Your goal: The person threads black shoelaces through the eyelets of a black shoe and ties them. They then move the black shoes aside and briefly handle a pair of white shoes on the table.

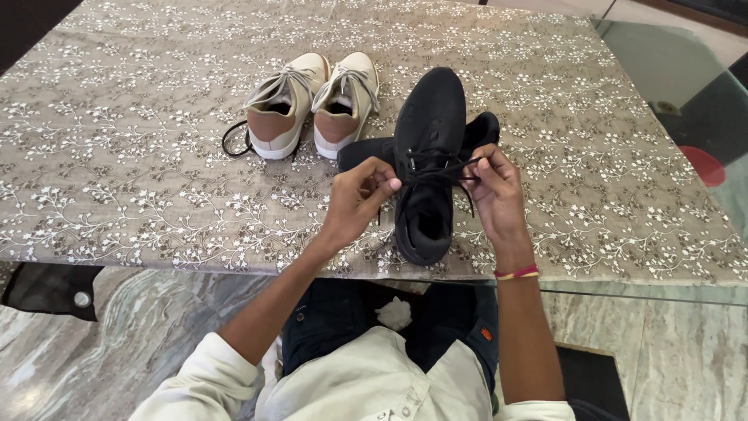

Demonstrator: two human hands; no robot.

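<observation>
— Shoes first: what is lying under the hands?

— One black fabric lace-up shoe (427,148) is lying on the bench (117,156), toe pointing away and opening facing the person. A second black shoe (366,150) is sitting crosswise beneath it, its ends showing on either side.

— And the hands?

— Both are pinching the thin black lace (440,168) across the top shoe. The left hand (360,196) is closing thumb and fingers on one end, the right hand (494,187) is gripping the other, so the lace is stretching taut between them. The hands are sitting apart, one on each side of the shoe.

— Anything beside it?

— A pair of beige low sneakers with tan heels and grey laces (312,105) is standing just to the left, toes away, with a loose black cord (232,140) curling beside the left one.

— Any labels or packages?

— None that I can make out. A grey cloth printed with white flowering branches is covering the bench, and a red-and-yellow thread band (516,273) is circling the right wrist.
</observation>
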